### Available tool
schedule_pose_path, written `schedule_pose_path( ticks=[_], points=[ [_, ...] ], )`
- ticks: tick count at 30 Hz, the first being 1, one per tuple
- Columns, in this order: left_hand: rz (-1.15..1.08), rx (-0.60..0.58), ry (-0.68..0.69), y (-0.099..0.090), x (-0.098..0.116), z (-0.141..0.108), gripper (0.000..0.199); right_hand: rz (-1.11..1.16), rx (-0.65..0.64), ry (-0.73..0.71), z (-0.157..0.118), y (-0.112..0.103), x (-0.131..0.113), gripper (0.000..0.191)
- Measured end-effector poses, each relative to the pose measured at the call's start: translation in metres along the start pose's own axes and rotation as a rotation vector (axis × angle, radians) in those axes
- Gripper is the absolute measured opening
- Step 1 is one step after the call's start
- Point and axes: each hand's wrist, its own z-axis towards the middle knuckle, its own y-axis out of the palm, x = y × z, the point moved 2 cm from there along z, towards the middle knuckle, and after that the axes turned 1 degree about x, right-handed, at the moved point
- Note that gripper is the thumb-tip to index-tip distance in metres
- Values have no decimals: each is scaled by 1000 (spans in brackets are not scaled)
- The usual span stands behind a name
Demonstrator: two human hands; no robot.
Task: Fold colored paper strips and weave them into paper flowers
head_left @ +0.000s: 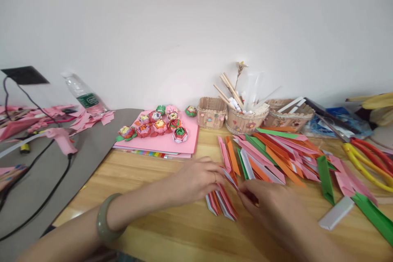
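Between my left hand (201, 180) and my right hand (265, 196) is a folded paper strip (231, 180), pale on its visible side. The fingers of my left hand pinch its far end, partly hiding it. My right thumb and fingers close on the near end. Directly under my hands lies a small bunch of folded strips (221, 204) in white, pink and orange. A few pink and orange strips (233, 157) lie just beyond my fingers. Close to my right hand spreads a large pile of folded strips (273, 153) in pink, orange and green.
Folded paper flowers (159, 126) sit on pink paper sheets (187, 141). Decorated baskets (211, 116) line the wall, one with sticks. Scissors (365, 163) lie at right. A pink glue gun (63, 139), its cord and a bottle (87, 98) are on the left.
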Motion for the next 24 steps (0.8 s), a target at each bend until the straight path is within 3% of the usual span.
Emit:
schedule_pose_path(
  ticks=[4, 12, 17, 24],
  points=[
    [77, -163, 134, -7, -2, 9, 21, -29, -55, 22, 0, 6, 1, 28],
    [257, -413, 160, -17, -6, 29, 20, -75, -32, 50, -5, 4, 8, 24],
    [361, -440, 212, -12, -10, 36, 20, -59, -28, 58, -6, 2, 11, 24],
    [449, -371, 303, -2, -15, 34, 16, -33, -42, 100, -4, 4, 18, 22]
  ],
)
